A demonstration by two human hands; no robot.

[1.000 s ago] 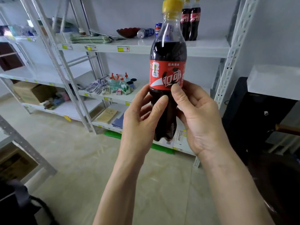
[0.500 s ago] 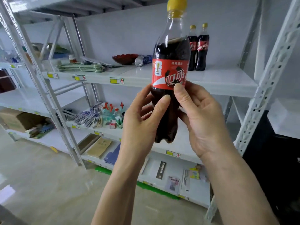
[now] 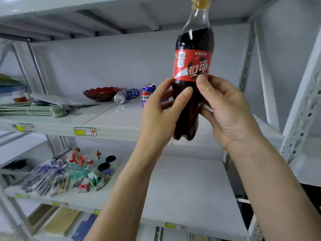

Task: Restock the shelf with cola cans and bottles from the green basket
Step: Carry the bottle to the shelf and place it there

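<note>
I hold a cola bottle (image 3: 193, 56) upright in front of the white shelf (image 3: 119, 124); it has a yellow cap, a red label and dark drink inside. My left hand (image 3: 159, 115) grips its lower left side and my right hand (image 3: 227, 108) its lower right side. Behind my left hand, blue cola cans (image 3: 146, 94) stand on the same shelf board, partly hidden. The two bottles placed earlier are hidden behind the held bottle. The green basket is out of view.
A red bowl (image 3: 100, 93) and a lying clear bottle (image 3: 126, 95) sit left of the cans, with folded green cloth (image 3: 34, 110) further left. The lower shelf (image 3: 182, 197) carries small packets and sprays (image 3: 69, 171) on its left. A white perforated upright (image 3: 302, 105) stands at the right.
I have moved closer to the shelf and lifted the bottle with both hands. The shelf board now fills the view and the bottle hides the two bottles behind it.
</note>
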